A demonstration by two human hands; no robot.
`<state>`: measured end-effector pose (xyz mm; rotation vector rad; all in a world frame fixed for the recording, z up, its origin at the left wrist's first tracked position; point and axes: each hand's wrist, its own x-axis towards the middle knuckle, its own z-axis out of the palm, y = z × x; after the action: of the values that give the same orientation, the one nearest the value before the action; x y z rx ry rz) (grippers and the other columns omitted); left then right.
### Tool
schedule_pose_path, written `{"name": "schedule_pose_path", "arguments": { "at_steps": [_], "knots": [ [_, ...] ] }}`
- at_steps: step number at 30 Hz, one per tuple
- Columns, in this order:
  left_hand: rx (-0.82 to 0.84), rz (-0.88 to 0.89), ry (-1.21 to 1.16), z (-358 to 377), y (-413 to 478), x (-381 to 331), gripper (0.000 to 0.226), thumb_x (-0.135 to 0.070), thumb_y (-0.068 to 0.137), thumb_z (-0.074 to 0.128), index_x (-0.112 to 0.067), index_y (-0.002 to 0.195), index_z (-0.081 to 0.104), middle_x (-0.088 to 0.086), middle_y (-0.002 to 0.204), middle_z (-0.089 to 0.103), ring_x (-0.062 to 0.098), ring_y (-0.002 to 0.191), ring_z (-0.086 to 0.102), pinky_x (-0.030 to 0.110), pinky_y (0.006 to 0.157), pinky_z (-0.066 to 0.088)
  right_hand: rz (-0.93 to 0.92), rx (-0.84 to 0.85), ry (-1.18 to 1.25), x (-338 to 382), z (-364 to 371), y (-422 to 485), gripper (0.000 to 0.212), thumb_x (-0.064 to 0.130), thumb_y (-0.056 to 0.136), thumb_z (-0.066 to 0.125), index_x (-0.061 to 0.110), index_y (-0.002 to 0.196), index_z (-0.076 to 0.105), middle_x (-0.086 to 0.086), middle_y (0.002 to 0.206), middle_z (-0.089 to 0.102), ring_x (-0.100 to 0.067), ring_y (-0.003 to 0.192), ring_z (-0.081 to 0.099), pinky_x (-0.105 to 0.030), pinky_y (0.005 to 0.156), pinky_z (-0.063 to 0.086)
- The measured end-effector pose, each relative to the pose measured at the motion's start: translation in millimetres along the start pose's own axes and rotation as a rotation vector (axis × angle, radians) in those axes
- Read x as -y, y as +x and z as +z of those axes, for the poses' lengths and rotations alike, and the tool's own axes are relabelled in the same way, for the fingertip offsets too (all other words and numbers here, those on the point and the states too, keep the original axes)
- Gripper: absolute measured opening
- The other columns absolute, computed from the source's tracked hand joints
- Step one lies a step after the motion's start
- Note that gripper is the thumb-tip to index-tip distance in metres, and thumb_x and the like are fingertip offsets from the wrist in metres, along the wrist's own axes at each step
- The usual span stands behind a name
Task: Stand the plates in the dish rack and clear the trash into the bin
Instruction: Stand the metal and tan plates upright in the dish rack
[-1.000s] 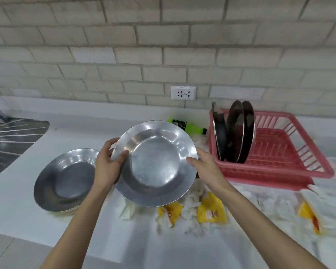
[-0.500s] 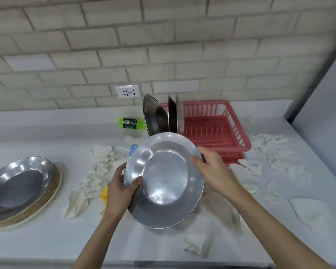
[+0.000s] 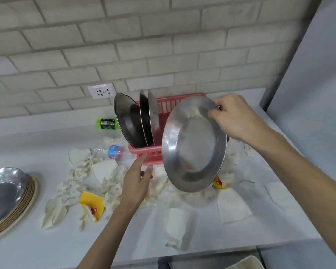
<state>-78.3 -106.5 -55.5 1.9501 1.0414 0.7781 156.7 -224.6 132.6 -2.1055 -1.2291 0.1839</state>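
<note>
Now, in the head view, the right hand (image 3: 235, 119) has its grip pinched on the top rim of a steel plate (image 3: 194, 144), tilted nearly on edge and held in front of the pink dish rack (image 3: 149, 156), where other plates (image 3: 132, 123) stand. The left hand (image 3: 138, 177) shows a wide, empty grip near the rack's front wall; whether it touches is unclear. I'd steady the rack, then lower the plate's bottom edge into a free slot beside those plates. Crumpled napkins (image 3: 109, 177) litter the tabletop (image 3: 27, 144).
</note>
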Motion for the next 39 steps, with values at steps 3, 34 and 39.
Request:
{"name": "schedule_pose_path", "arguments": {
  "at_steps": [3,34,39],
  "knots": [
    [0.068,0.144,0.173,3,14,5,0.042,-0.034,0.099,0.054,-0.032,0.141,0.049,-0.018,0.140,0.049,0.003,0.077,0.064,0.029,0.074,0.054,0.001,-0.030,-0.064,8,-8,25,0.022,0.005,0.082,0.048,0.002,0.061,0.042,-0.009,0.055,0.041,-0.029,0.050,0.042,-0.032,0.046,0.034],
    [0.251,0.210,0.474,-5,61,34,0.057,-0.025,0.095,0.053,-0.035,0.149,0.037,-0.024,0.155,0.032,0.010,0.072,0.064,0.021,0.066,0.045,0.050,0.112,-0.252,54,99,157,0.012,0.002,0.092,0.039,0.005,0.099,0.048,-0.011,0.099,0.041,-0.031,0.093,0.048,-0.033,0.073,0.033],
    [0.254,0.233,0.452,-7,62,36,0.058,-0.023,0.094,0.054,-0.035,0.148,0.039,-0.023,0.154,0.035,0.009,0.069,0.063,0.022,0.068,0.048,0.052,0.161,-0.272,55,115,161,0.011,0.001,0.091,0.039,0.003,0.095,0.049,-0.014,0.100,0.047,-0.032,0.090,0.051,-0.035,0.071,0.039]
  ]
}}
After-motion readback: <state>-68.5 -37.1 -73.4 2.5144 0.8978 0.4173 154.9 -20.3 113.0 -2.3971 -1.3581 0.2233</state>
